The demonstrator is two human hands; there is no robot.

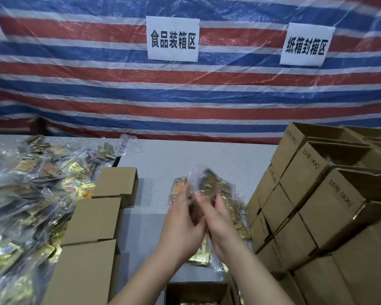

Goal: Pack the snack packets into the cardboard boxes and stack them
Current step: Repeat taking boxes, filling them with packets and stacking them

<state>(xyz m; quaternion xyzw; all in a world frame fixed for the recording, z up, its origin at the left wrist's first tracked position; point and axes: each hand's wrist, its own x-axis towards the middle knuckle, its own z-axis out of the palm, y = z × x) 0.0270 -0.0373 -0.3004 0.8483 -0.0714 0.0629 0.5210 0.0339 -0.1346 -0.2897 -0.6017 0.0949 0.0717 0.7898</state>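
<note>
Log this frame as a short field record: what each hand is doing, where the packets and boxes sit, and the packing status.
left hand: grips clear bag of snack packets, with right
right hand: grips same bag
open box: below hands, packets inside
loose packet pile: table left
closed boxes: row beside pile
stacked boxes: right, marked 10号 (KK)
status: bag not yet boxed

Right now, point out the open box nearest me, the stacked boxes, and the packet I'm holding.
open box [174, 292]: head view, on its back wall.
stacked boxes [330, 208]: head view, on a side face.
held packet [207, 183]: head view, on its blurred top.
</note>
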